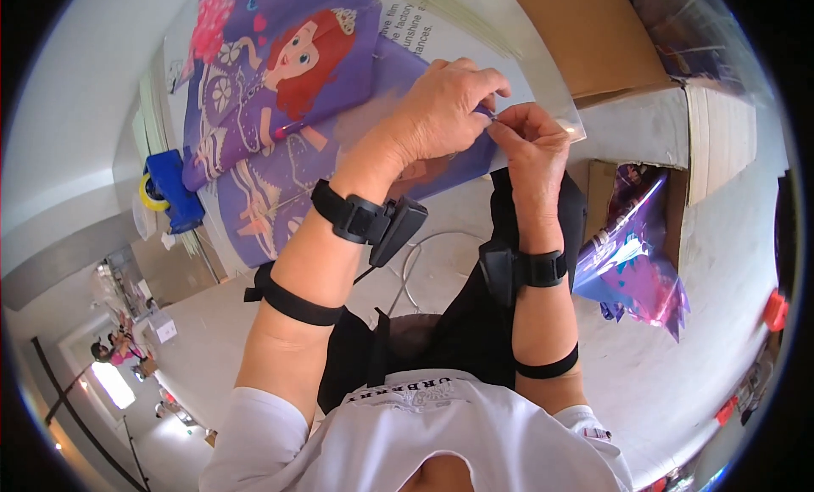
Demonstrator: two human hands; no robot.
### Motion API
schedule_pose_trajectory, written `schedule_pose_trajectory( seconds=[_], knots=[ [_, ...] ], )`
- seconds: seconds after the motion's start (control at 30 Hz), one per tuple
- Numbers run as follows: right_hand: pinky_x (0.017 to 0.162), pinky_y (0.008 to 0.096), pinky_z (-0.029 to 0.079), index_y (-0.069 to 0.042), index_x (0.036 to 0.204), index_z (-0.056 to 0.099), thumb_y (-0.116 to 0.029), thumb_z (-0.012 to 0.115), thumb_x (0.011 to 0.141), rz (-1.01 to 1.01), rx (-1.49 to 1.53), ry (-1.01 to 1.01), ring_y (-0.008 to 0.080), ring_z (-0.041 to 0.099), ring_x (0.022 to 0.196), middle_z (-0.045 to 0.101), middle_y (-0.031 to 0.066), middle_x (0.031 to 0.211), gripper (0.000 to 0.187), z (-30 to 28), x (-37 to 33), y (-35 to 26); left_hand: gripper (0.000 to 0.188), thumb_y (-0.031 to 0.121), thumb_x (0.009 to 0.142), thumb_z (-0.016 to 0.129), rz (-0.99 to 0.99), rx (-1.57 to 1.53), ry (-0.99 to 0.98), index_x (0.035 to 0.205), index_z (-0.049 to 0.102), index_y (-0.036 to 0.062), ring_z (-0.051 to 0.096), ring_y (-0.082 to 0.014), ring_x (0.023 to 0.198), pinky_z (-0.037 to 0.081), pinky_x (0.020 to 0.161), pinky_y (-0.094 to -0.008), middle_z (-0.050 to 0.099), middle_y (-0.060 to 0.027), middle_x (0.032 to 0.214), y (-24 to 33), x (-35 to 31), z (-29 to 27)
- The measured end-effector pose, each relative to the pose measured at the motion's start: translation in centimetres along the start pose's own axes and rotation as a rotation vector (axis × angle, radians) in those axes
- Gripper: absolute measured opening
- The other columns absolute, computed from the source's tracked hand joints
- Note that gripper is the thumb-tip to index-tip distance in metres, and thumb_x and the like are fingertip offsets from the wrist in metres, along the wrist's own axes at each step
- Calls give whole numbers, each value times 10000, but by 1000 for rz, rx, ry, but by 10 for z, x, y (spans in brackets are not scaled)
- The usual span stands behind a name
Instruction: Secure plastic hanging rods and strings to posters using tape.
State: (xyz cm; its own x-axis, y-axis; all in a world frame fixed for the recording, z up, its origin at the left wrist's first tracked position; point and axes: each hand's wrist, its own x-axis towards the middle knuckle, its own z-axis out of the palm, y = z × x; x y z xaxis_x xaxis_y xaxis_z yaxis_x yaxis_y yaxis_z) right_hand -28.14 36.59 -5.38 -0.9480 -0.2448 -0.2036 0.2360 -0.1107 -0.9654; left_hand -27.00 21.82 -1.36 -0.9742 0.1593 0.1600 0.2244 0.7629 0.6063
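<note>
- Near the camera, black straps point(343, 214) of woven look, with hard black cases, sit around both wrists, below the lower purple sheet
- The left hand point(447, 106) is above the right part of the lower purple sheet point(305, 185); its fingers are curled in, and thumb and forefinger grip one corner of this sheet
- The right hand point(532, 136) is just beside this corner, almost closed, and the thumb and forefinger seem to pinch a small shiny piece point(494, 118), too small to name
- In my judgement, the handling of this corner is begun and not yet done; how many pieces are finished, I cannot tell
- The lower purple sheet is thin, smooth and flat, with printed figures, and partly covered by an upper purple sheet point(318, 64) with a red-haired figure
- Right of the lower purple sheet, crumpled glossy foil point(634, 263) hangs from a stiff cardboard box point(678, 208)
- Left of it stands a blue tape dispenser point(182, 189), of hard smooth material
- Beyond it lie thin, straight, pale sticks point(462, 19)
</note>
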Motion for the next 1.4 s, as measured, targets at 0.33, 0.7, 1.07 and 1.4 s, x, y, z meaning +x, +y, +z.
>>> schedule_pose_trajectory(
  seconds=[0.33, 0.7, 1.07, 1.4],
  knots=[
    [512, 182, 399, 8, 796, 530, 22, 686, 758, 55, 108, 360, 42, 516, 586, 609, 23, 689, 161, 24, -22, 9, 148, 0, 708, 597, -246, -258, -295, 851, 558, -3, 522, -152, 677, 446, 661, -284, 547, -49, 684, -1, 16, -12],
    [557, 191, 419, 30, 857, 655, -8, 666, 785, -13, 95, 325, 47, 497, 607, 601, 4, 677, 82, 25, -23, 15, 120, 38, 735, 632, -241, -250, -276, 842, 653, -12, 610, -167, 726, 489, 707, -274, 653, -93, 755, -3, 14, -11],
    [549, 260, 436, 44, 841, 638, -48, 624, 815, -46, -168, 221, 120, 516, 565, 608, 91, 648, 97, 20, -20, 12, 127, 62, 743, 632, -226, -206, -377, 831, 646, -28, 571, -163, 670, 461, 645, -279, 628, -98, 719, -9, 21, -13],
    [538, 315, 420, 42, 792, 592, -53, 581, 824, -80, -320, 116, 218, 489, 525, 521, 173, 595, 101, 16, -15, 6, 106, 59, 720, 623, -226, -190, -402, 778, 633, -29, 534, -151, 617, 439, 605, -276, 595, -86, 652, -10, 23, -15]
  ],
)
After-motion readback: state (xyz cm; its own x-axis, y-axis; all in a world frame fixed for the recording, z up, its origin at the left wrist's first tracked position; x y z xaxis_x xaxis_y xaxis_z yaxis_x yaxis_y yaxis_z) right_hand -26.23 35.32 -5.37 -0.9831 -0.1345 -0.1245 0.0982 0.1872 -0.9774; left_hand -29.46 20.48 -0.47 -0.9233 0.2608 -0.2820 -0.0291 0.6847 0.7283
